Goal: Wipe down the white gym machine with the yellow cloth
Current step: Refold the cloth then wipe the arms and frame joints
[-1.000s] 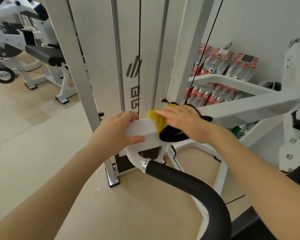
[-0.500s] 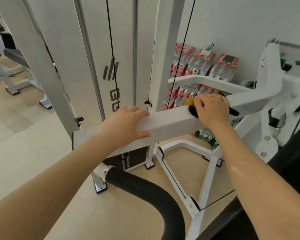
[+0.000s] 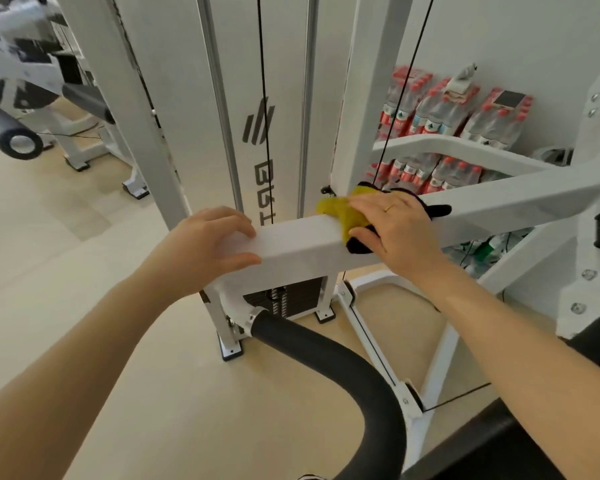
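The white gym machine's square beam (image 3: 302, 244) runs from the centre up to the right. My left hand (image 3: 205, 247) grips the beam's near end, fingers over the top and thumb on the front face. My right hand (image 3: 399, 230) holds the yellow cloth (image 3: 338, 211) down on the beam, fingers across the top and thumb on the front face. The cloth has a black part that shows under the thumb and behind the hand. A short stretch of bare beam separates the two hands.
A black padded handle (image 3: 343, 368) curves out below the beam. Behind stand the white weight tower (image 3: 257, 98) with black cables and the weight stack (image 3: 284, 296). Packs of water bottles (image 3: 447, 116) lean on the wall at right. Another machine (image 3: 21, 81) stands at far left.
My right hand slid the cloth right along the beam, then back left toward my left hand. My left hand stayed gripping the beam end.
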